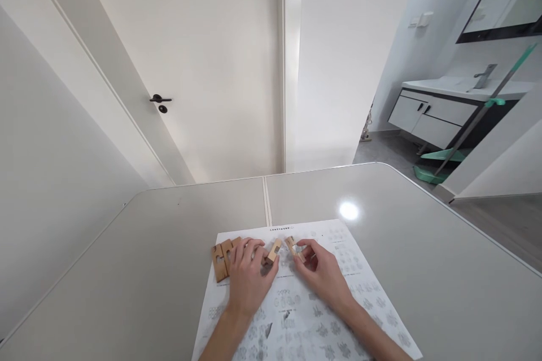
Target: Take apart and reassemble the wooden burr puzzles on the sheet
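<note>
My left hand [247,276] is closed, with a small light wooden block [274,250] between its thumb and fingers. Its other fingers reach over several brown notched wooden puzzle pieces [219,264] lying side by side, partly hidden under them. My right hand [320,271] pinches a notched wooden block [292,244] between thumb and fingers. The two light blocks are close together with a small gap between them. Beneath both hands lies a large white sheet [339,316] printed with rows of small grey diagrams.
The sheet lies on a grey table [169,271] with a raised pale edge and a seam [266,200]. Beyond are a white door with a black handle [161,99], a sink cabinet [436,113] and a green dustpan [427,175] at right.
</note>
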